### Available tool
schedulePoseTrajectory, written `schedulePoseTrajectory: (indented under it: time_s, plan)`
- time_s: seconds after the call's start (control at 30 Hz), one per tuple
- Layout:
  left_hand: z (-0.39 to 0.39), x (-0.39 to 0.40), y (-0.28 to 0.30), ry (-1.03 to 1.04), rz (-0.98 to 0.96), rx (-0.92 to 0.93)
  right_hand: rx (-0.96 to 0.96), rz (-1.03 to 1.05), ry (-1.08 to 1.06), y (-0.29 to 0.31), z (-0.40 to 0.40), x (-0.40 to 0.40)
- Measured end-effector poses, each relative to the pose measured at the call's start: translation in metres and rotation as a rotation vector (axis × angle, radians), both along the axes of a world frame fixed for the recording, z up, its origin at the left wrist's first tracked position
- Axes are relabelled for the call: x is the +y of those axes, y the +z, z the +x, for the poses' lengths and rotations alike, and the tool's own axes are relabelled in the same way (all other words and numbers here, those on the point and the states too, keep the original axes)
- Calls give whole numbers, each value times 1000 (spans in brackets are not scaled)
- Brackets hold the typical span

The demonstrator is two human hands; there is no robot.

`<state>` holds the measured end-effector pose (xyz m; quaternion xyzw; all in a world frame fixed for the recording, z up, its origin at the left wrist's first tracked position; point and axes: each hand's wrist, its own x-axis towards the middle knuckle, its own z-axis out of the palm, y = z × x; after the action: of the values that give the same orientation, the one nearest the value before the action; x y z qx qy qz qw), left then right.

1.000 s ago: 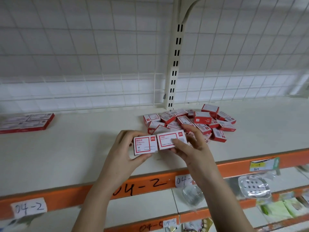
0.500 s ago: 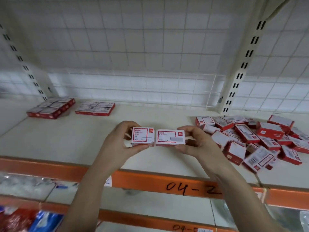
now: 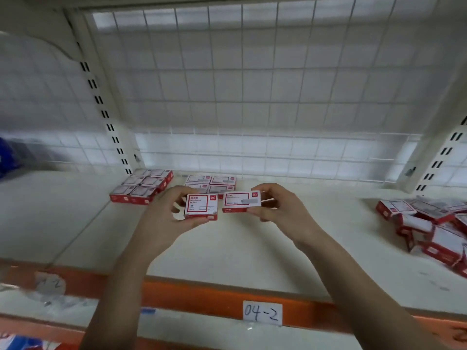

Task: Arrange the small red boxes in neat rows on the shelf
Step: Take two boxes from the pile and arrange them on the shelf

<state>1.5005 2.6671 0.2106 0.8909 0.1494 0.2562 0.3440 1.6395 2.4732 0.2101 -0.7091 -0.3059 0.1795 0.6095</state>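
My left hand (image 3: 161, 221) grips a small red box (image 3: 201, 205) with a white label, held above the white shelf (image 3: 227, 248). My right hand (image 3: 280, 210) pinches a second red box (image 3: 241, 202) just to its right; a narrow gap separates the two. Behind them, near the back of the shelf, lie two neat groups of red boxes: one at the left (image 3: 142, 185) beside the upright, one in the middle (image 3: 212, 183). A loose heap of red boxes (image 3: 429, 226) lies at the far right.
A wire grid backs the shelf, with slotted uprights at left (image 3: 106, 117) and right (image 3: 439, 160). The orange front rail (image 3: 202, 296) carries a paper label reading 04-2 (image 3: 262, 313). Lower shelves show below. A blue object (image 3: 7, 157) sits at the far left.
The view has swung left, so the loose heap now lies far right and the arranged groups sit just behind my hands. Both hands carried their boxes leftward and the boxes have parted slightly.
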Motion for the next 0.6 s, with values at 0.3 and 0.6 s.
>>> schedulePoseTrajectory:
  time_s: [0.3,0.6]
  plan:
    - [-3,95,-8,-23,8,-10,-62,-152,-79,-17,-2,102]
    - [-7,129,-27,-51,-103,-28,-72,-291,-132,-38,2,156]
